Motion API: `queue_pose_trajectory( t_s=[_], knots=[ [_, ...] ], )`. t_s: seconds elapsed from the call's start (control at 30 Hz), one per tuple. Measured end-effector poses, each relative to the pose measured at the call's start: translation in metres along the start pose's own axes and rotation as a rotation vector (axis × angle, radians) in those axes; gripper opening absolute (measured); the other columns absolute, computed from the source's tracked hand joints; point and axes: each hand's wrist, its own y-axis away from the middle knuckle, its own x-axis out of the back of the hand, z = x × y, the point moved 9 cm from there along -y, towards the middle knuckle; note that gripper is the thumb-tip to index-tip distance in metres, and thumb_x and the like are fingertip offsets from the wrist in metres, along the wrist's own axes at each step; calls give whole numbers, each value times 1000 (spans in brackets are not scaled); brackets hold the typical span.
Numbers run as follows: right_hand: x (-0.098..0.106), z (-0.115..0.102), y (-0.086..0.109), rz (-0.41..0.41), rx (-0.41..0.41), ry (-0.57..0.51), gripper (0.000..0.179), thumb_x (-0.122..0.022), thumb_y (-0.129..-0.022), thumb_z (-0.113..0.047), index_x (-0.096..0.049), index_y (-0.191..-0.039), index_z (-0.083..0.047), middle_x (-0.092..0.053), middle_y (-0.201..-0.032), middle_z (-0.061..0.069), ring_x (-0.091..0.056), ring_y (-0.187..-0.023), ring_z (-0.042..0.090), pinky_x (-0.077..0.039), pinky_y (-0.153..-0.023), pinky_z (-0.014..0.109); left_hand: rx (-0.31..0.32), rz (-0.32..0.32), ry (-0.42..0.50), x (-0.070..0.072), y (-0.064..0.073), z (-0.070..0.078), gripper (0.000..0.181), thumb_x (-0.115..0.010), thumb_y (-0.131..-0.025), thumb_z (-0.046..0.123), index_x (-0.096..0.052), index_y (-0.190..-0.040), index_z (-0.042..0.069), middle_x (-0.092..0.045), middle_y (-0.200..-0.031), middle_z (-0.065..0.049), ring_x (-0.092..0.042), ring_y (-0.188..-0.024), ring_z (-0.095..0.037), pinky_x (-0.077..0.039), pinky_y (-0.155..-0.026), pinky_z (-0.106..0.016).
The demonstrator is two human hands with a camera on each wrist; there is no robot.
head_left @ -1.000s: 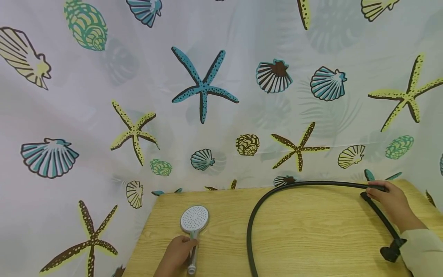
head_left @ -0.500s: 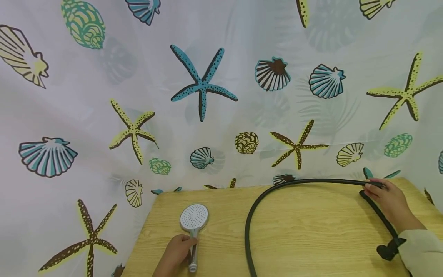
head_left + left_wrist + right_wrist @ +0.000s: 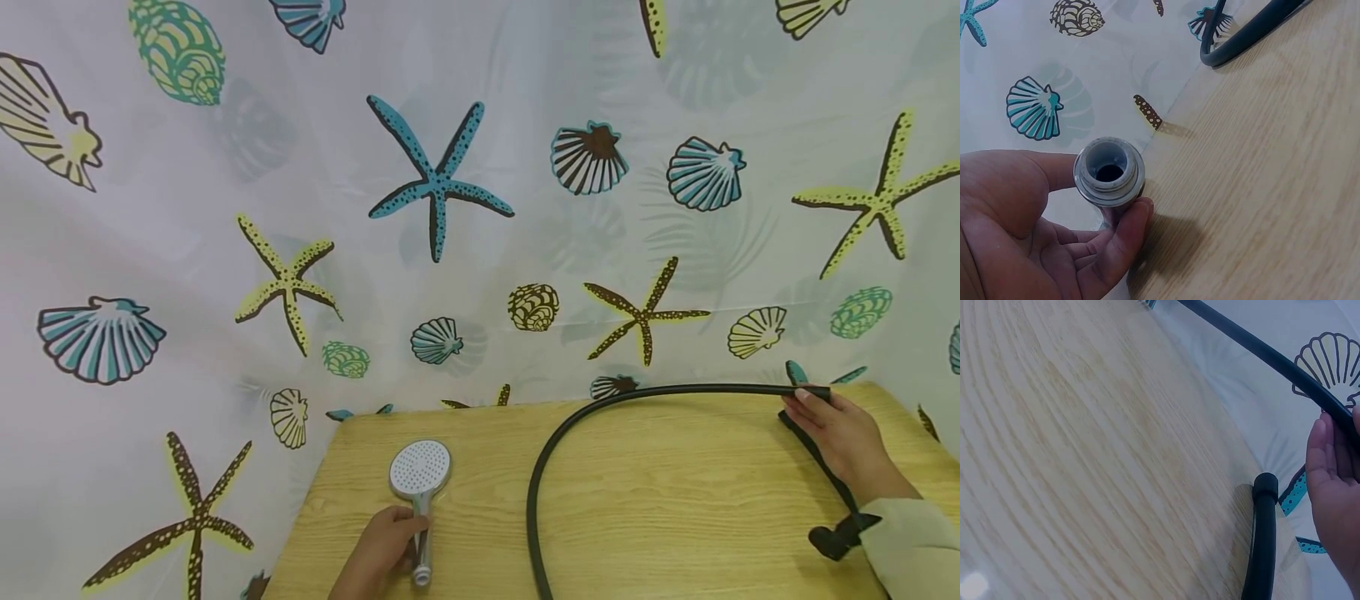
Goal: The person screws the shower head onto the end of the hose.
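My left hand (image 3: pixel 381 542) grips the handle of a shower head (image 3: pixel 420 468) at the left of the table. Its round white spray face is up, with the handle pointing down toward me. In the left wrist view the handle's hollow end (image 3: pixel 1109 172) faces the camera, with thumb and fingers around it. At the far right, my right hand (image 3: pixel 851 437) holds a black hose (image 3: pixel 534 492) near its end between thumb and fingers. From there the hose arcs left along the table's back and runs out of the head view at the bottom.
Beside my right hand lies a black tube (image 3: pixel 1264 544) with a capped-looking end. A black knob-like fitting (image 3: pixel 828 542) sits by my right sleeve (image 3: pixel 911 542). A white curtain (image 3: pixel 495 275) printed with shells and starfish hangs behind the wooden table (image 3: pixel 675 500).
The handle's lower end has tipped slightly up and right in my left hand. My right hand has turned a little, showing more of the hose's end. The view has shifted slightly.
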Motion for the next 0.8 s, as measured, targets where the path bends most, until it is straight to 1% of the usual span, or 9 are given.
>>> queue_pose_trajectory(
  t_s=[0.1,0.17,0.3,0.4,0.47,0.6,0.7,0.8],
  knots=[
    [-2,1,0,-9,-1,-18,24,-51,-103,0,-71,-105,-13,-76,-100,1,-76,-94,13,-66,-82,25,6,-4,-4,0,0,0,48,-67,-93,26,-57,-125,-8,-62,-92,-11,-57,-77,-17,-55,-61,-24],
    [-6,2,-1,-31,-5,-47,26,-49,-103,-1,-71,-107,-13,-77,-102,1,-76,-95,15,-66,-83,28,1,-7,-11,0,0,0,51,-67,-93,27,-55,-127,-9,-62,-94,-11,-57,-78,-17,-56,-62,-24],
    [-12,3,-3,-74,-23,-113,26,-46,-105,-3,-71,-109,-10,-77,-107,1,-76,-99,20,-67,-84,33,-2,-10,-26,-1,1,1,53,-68,-93,28,-55,-128,-9,-62,-96,-12,-58,-81,-19,-57,-64,-25],
    [-14,3,-4,-80,-28,-130,26,-45,-106,-4,-71,-109,-8,-77,-107,0,-76,-99,21,-67,-85,34,5,-7,-38,-1,0,1,53,-67,-93,28,-55,-129,-9,-63,-98,-12,-57,-83,-19,-57,-64,-25],
    [-14,3,-4,-76,-30,-134,27,-44,-106,-5,-71,-109,-9,-77,-106,2,-76,-99,21,-67,-85,33,9,-5,-40,-1,0,1,53,-68,-93,29,-55,-129,-8,-63,-98,-12,-57,-84,-20,-57,-65,-25],
    [-15,3,-4,-66,-28,-100,27,-45,-106,-7,-72,-108,-11,-78,-104,5,-76,-98,19,-66,-84,30,17,-4,-40,-1,0,0,53,-68,-93,30,-56,-128,-8,-63,-98,-12,-57,-84,-20,-56,-65,-26],
    [-16,3,-4,-64,-27,-71,26,-46,-106,-9,-71,-108,-13,-78,-103,4,-76,-98,17,-66,-84,29,18,-5,-32,0,1,0,54,-69,-92,30,-55,-129,-8,-62,-98,-12,-57,-83,-19,-55,-65,-25],
    [-18,3,-5,-77,-29,-70,26,-45,-106,-11,-71,-108,-13,-78,-103,4,-76,-98,17,-66,-84,28,17,-7,-13,0,1,-1,55,-69,-92,29,-54,-130,-8,-62,-98,-12,-57,-81,-19,-54,-64,-25]
  ],
)
